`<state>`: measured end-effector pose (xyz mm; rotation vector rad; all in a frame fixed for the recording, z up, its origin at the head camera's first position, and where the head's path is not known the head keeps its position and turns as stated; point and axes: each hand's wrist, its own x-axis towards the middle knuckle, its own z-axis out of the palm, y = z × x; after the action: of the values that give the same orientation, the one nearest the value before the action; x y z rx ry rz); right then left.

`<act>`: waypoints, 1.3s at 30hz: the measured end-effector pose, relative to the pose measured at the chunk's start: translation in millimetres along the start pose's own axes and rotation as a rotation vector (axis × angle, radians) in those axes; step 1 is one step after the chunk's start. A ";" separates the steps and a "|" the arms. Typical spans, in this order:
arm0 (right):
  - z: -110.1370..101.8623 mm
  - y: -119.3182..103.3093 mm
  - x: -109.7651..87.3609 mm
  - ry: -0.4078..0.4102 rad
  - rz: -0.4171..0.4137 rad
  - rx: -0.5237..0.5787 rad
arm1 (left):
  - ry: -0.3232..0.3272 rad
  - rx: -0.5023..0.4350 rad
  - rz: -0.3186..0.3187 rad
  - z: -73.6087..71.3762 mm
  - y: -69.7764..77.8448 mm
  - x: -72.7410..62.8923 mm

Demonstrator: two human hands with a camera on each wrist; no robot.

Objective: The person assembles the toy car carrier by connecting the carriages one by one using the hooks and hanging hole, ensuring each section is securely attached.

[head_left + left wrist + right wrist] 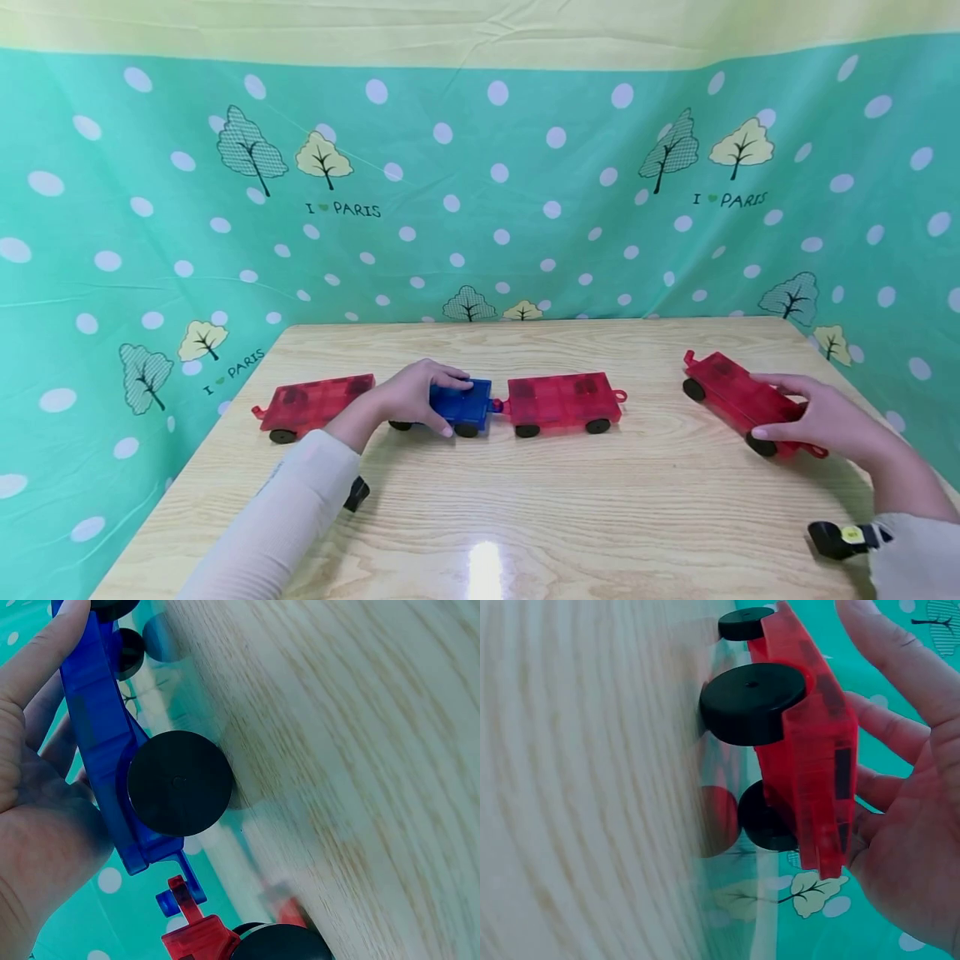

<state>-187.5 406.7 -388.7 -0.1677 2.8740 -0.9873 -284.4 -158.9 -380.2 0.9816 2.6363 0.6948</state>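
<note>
My left hand [414,393] holds a blue toy train car [468,404] by its sides, thumb at the near edge. A red train car [564,398] stands to its right, their couplings meeting. Left of the blue car is another red car [303,404], partly behind my left wrist; in the left wrist view, its red coupling [187,900] overlaps the blue one. At the table's right, my right hand [828,417] grips a separate red car [738,392], standing at an angle. That car's black wheels [754,701] show in the right wrist view.
The cars stand on a light wooden table [585,517]. Behind it hangs a green dotted cloth [450,208] with printed trees. A black wrist strap [836,540] shows at the right wrist, and a dark piece [357,493] beneath the left sleeve.
</note>
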 end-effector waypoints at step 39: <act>-4.8 -0.5 22.0 -0.060 -0.060 -0.079 | -0.003 0.018 -0.002 -1.1 -0.9 -0.5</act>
<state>-209.8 406.3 -385.9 -0.2856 2.8704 -0.8636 -284.9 -160.2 -379.6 0.9844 2.6448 0.6692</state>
